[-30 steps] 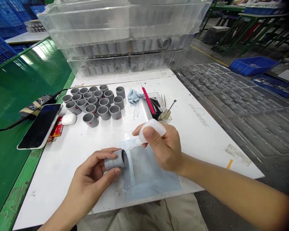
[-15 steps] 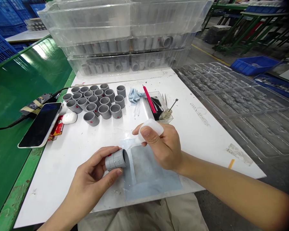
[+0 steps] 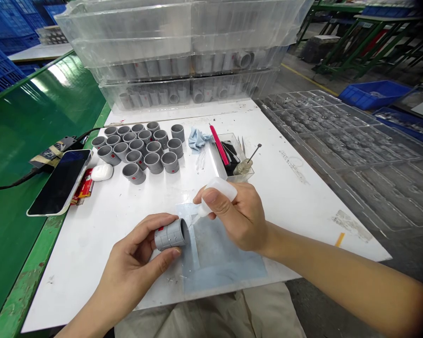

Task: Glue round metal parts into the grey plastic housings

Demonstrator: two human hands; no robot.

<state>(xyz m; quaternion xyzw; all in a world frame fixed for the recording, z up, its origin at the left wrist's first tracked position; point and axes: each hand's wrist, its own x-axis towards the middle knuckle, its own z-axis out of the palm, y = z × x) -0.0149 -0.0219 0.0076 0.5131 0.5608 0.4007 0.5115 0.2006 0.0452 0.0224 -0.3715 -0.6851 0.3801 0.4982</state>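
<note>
A grey plastic cylinder [image 3: 169, 234] with a small red mark lies on its side in my left hand [image 3: 134, 253], its open end facing right. My left fingers and thumb are closed round it. In my right hand [image 3: 241, 216] is a white squeeze bottle [image 3: 220, 188], tilted down to the left. Its thin nozzle points at the cylinder's open end; whether the tip touches the rim I cannot tell. Below both hands lies a light blue sheet [image 3: 229, 274] on the white table [image 3: 95, 234].
Several grey cylinders [image 3: 153, 163] stand upright at the back left. Near them are a phone [image 3: 59, 183], a white earbud case [image 3: 102, 172] and a blue cloth [image 3: 198, 139]. A clear tool box [image 3: 245, 177] holds a red pen-like tool [image 3: 219, 145]. Stacked clear bins [image 3: 141, 44] rise behind.
The squeeze bottle has tipped and moved slightly down and left, and its nozzle now shows near the cylinder's open end. My left hand and the cylinder have barely moved.
</note>
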